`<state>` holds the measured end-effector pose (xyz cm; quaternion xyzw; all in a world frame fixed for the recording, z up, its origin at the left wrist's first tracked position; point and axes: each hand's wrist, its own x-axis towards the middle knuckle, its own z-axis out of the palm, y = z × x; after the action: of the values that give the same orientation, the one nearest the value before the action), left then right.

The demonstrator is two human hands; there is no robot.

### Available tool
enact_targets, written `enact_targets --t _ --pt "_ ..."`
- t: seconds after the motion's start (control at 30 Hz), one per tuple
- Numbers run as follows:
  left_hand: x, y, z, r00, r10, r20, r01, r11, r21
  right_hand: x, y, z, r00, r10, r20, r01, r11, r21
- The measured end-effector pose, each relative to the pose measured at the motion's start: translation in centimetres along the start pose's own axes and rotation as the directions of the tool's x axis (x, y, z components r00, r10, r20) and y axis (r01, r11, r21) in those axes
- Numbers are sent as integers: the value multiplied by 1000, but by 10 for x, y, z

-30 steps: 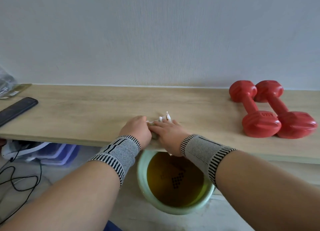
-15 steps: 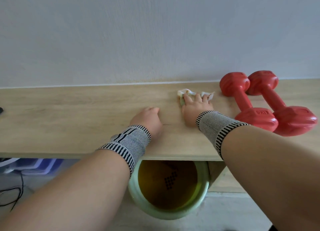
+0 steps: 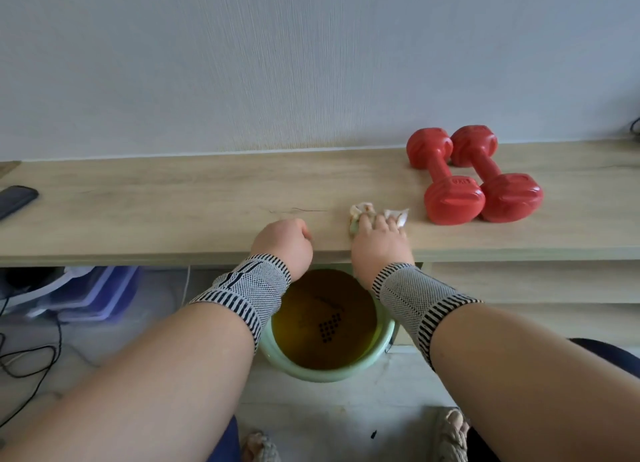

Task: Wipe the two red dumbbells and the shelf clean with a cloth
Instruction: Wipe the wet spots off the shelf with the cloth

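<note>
- The right hand (image 3: pixel 379 243) presses the cloth (image 3: pixel 377 215) flat on the shelf (image 3: pixel 173 202), fingers (image 3: pixel 381 223) spread over it, white corners showing past the fingertips; half a second ago it lay further back, near the wall, so the stroke has swept back toward the shelf's front edge.
- The left hand (image 3: pixel 285 241) rests on the shelf just left of the cloth, fingers curled under, holding nothing; it has hardly shifted.
- The two red dumbbells (image 3: pixel 474 177) lie side by side just right of the cloth, apart from it, untouched.
- Judgement: this is shelf-wiping in the middle stretch; the patch under the dumbbells cannot be reached until they are lifted, and they need wiping too.
- A green basin (image 3: pixel 273 352) sits on the floor below the cloth; a dark remote (image 3: pixel 15 200) lies far left of it.
</note>
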<state>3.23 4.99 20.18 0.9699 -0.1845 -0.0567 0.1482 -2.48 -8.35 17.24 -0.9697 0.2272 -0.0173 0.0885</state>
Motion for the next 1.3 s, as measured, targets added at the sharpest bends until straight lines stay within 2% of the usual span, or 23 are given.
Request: enact_targets --t 0.07,0.13,0.2,0.27,0.4,0.47,0.53,0.57,0.6,0.67,0.73,0.8,0.87,0.97,1.03,1.13,1.23,1.3 --pt "-7 -3 4 995 -6 100 3 1000 31 -17 -6 0 989 -148 -18 149 985 86" --pt "-13 -8 9 955 -37 294 35 999 10 -35 -10 -1 962 -261 -77 272 923 273" --pt "-23 -14 14 864 -29 503 122 981 -152 -52 -12 0 941 -290 -174 338 838 428" --pt "-34 -17 20 787 44 615 210 918 -335 -61 -12 8 950 -247 -191 311 795 521" --pt "-43 -10 23 791 86 605 386 698 -603 -59 -5 8 984 -176 -39 162 765 623" --pt "-37 0 15 795 110 596 482 481 -732 -53 -3 -3 986 -154 -62 160 782 603" --pt "-28 12 5 814 148 562 513 271 -814 -45 -2 -16 984 -129 -119 175 789 589" --pt "-21 20 1 843 120 525 493 217 -842 -41 0 -22 980 -128 -153 194 789 583" --pt "-14 27 -1 878 57 475 455 210 -866 -37 2 -29 972 -137 -193 224 791 570" --pt "-3 44 -6 916 -49 397 395 268 -879 -32 12 -41 947 -145 -288 288 784 550" --pt "3 63 -10 934 -48 355 351 311 -883 -25 34 -53 902 -64 -427 310 785 537" --pt "8 80 -11 953 -7 303 285 363 -887 -15 61 -65 837 112 -536 218 830 513" --pt "12 103 -8 968 15 250 219 431 -875 -5 93 -76 784 276 -555 55 861 505" --pt "16 140 -6 971 162 175 10 707 -708 11 137 -86 753 426 -501 -133 845 518" --pt "22 162 -5 956 260 134 -142 814 -563 23 158 -88 733 510 -450 -185 786 590" --pt "31 180 1 942 283 181 -166 861 -481 37 179 -89 737 588 -335 -204 665 718" --pt "35 180 14 934 242 263 -104 888 -448 40 189 -88 809 563 -169 -234 572 786" --pt "37 176 22 924 220 312 -70 902 -427 39 193 -85 843 528 -105 -251 559 790"
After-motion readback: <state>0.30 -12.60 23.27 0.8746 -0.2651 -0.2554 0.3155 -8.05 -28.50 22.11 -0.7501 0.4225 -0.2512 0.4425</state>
